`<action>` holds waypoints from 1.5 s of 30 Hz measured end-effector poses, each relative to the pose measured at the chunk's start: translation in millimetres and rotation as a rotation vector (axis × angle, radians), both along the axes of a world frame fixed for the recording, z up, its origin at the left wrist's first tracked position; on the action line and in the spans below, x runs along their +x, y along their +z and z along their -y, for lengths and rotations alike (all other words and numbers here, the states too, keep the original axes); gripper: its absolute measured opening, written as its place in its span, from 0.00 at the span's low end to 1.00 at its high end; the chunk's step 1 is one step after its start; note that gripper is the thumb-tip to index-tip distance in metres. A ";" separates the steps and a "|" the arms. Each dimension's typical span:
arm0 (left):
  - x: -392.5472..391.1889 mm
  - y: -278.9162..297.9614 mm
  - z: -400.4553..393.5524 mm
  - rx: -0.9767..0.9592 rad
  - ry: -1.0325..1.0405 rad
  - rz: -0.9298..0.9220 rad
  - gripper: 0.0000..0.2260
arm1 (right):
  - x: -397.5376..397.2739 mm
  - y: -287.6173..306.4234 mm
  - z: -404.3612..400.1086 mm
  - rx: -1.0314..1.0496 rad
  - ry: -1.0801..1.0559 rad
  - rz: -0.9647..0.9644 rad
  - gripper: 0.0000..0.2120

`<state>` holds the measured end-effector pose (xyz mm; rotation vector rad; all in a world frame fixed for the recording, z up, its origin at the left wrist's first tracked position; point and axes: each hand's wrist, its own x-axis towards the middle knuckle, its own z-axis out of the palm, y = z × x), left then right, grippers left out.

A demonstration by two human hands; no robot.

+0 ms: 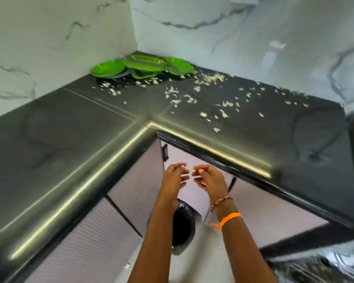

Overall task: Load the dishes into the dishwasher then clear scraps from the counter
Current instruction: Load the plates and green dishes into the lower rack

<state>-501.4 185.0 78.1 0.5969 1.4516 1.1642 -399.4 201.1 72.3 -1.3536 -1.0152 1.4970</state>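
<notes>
Green dishes are stacked in the bench corner among scraps; left hand and right hand are held loosely curled, each grip empty, seemingly readied for reaching.

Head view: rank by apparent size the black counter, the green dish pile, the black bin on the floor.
1. black counter, by far the largest.
2. green dish pile.
3. black bin, partly hidden by an arm, so its rank against the pile is unsure.

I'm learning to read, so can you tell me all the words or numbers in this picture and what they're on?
No words, labels or numbers can be read anywhere here.
Green plates: plain, no print.
Black counter: only shine and white scraps.
Orange wristband: no writing shows.
Bottom right corner: too blurred to tell.
</notes>
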 end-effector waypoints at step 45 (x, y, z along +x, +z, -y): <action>-326.0 33.8 -415.6 -0.081 0.414 0.363 0.13 | -301.8 53.4 -486.2 -0.295 0.123 -0.296 0.21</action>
